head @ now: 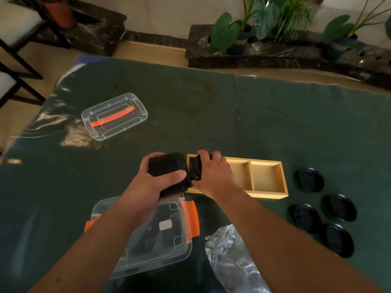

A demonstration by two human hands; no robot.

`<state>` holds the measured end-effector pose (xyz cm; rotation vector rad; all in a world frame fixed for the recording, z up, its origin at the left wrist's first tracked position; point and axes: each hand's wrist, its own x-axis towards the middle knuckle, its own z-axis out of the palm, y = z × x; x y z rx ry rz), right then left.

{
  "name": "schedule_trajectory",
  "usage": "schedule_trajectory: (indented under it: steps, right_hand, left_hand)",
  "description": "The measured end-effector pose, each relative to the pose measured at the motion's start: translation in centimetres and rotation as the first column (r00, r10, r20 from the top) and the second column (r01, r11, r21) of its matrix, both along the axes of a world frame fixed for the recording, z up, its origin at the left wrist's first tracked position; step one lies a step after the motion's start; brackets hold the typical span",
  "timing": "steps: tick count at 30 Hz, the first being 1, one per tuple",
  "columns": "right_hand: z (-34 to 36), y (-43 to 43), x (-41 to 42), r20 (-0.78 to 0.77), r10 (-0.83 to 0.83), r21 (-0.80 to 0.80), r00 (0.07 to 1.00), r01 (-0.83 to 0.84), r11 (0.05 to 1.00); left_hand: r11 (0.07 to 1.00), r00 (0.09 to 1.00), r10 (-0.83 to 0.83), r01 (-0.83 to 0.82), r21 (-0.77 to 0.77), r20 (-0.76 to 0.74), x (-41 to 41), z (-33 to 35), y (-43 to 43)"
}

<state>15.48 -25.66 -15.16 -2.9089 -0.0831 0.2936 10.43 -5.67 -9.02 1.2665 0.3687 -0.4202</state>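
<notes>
My left hand (152, 182) grips a thick stack of black cup lids (167, 172), held on its side above the clear plastic box (148, 246). My right hand (213, 172) holds one or a few black lids (195, 169) at the end of that stack, over the leftmost compartment of a wooden tray (266, 176). The tray's two right compartments hold nothing. Several single black lids (309, 179) lie flat on the green table (190, 106) to the right of the tray.
The clear box lid with an orange handle (114, 116) lies at the table's far left. A crumpled clear plastic bag (230, 256) sits near the front edge between my arms. Potted plants (243, 32) and chairs (17, 34) stand beyond the table.
</notes>
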Motion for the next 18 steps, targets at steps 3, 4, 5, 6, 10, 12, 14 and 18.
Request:
schedule_trajectory:
  steps: [3,4,5,6,10,12,14,18]
  right_hand:
    - [-1.0,0.4,0.0,-0.005,0.026,-0.047,1.0,-0.027,0.999]
    - [-1.2,0.3,0.2,-0.031,0.032,-0.042,0.999,-0.033,0.999]
    - [-1.1,0.2,0.4,-0.065,0.047,-0.034,0.997,-0.049,0.998]
    - [-0.8,-0.1,0.4,-0.091,0.069,-0.025,0.993,-0.071,0.997]
    - [2.1,-3.2,-1.3,0.105,-0.001,0.188,0.994,-0.019,0.982]
    - [3.9,-5.1,-2.7,0.091,-0.295,0.561,0.951,0.196,0.804]
    - [6.3,-5.9,-3.7,-0.358,-0.335,0.833,0.872,0.46,0.307]
    - [7.2,-7.1,-4.5,-0.64,0.084,0.762,0.764,0.645,-0.061]
  left_hand:
    - [1.0,0.999,-0.022,0.021,0.011,0.034,0.3,0.4,-0.6]
    - [0.999,0.999,-0.029,0.029,0.015,0.041,0.4,0.5,-0.9]
    - [0.999,0.998,-0.036,0.035,0.021,0.047,0.5,0.6,-1.1]
    - [0.999,0.998,-0.042,0.04,0.029,0.051,0.5,0.7,-1.3]
    - [0.997,0.995,-0.056,0.052,0.05,0.082,0.7,0.7,-2.2]
    - [0.993,0.989,-0.083,0.072,0.091,0.123,0.7,0.5,-3.5]
    - [0.979,0.978,-0.135,0.107,0.173,0.16,0.6,0.1,-5.6]
    - [0.942,0.951,-0.246,0.19,0.276,0.189,0.6,-0.5,-10.0]
